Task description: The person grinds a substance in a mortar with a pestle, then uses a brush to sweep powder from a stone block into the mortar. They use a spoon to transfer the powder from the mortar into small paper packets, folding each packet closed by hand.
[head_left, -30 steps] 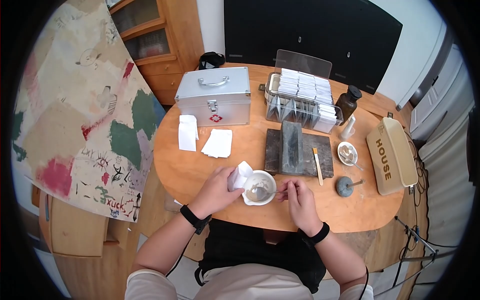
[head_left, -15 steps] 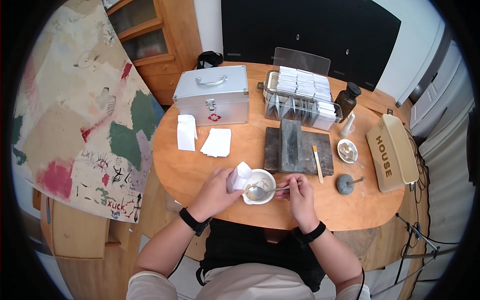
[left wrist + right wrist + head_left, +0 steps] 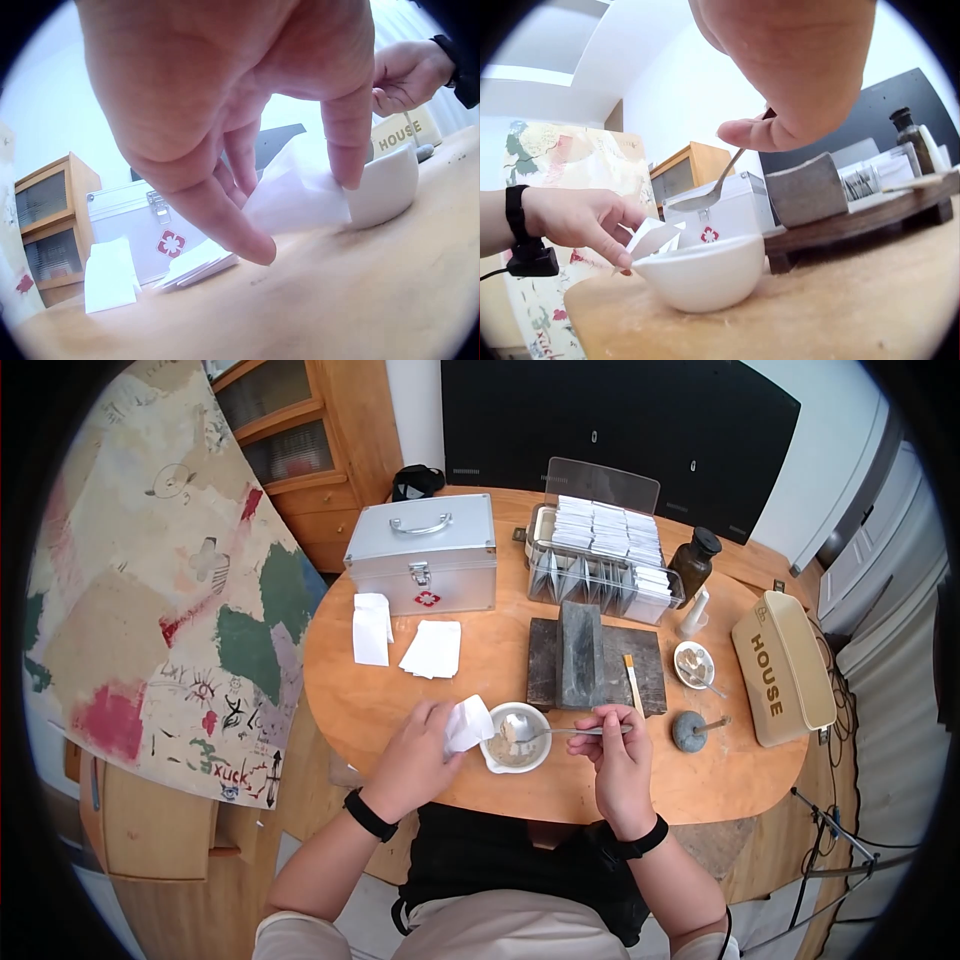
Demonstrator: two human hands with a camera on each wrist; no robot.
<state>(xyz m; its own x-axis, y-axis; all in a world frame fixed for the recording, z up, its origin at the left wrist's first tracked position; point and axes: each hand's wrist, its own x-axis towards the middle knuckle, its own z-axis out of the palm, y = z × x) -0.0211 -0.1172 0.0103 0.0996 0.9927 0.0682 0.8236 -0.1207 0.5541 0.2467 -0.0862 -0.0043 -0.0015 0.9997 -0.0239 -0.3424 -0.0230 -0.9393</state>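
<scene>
My left hand [image 3: 405, 760] holds a small white paper packet [image 3: 467, 727] between thumb and fingers, its opening at the left rim of a white bowl [image 3: 705, 277]. The bowl has a pouring lip and stands on the wooden table [image 3: 470, 788]. Pale beige powder [image 3: 503, 752] lies inside it. My right hand [image 3: 622, 775] pinches the handle of a metal spoon [image 3: 699, 201]. In the right wrist view the spoon's head hangs above the bowl's rim, near the packet. A little beige powder shows at the spoon's head in the head view.
Behind the bowl, a grey stone block [image 3: 580, 655] and a brush [image 3: 633, 682] lie on a dark board [image 3: 545, 660]. White packets [image 3: 432, 650] lie before a metal case [image 3: 420, 565]. A small dish [image 3: 694, 663], stone pestle [image 3: 690, 731] and HOUSE box [image 3: 782, 670] stand right.
The spoon has risen out of the bowl toward the packet, and my right hand has shifted right. My left hand has drawn slightly left, turning the packet's opening toward the spoon.
</scene>
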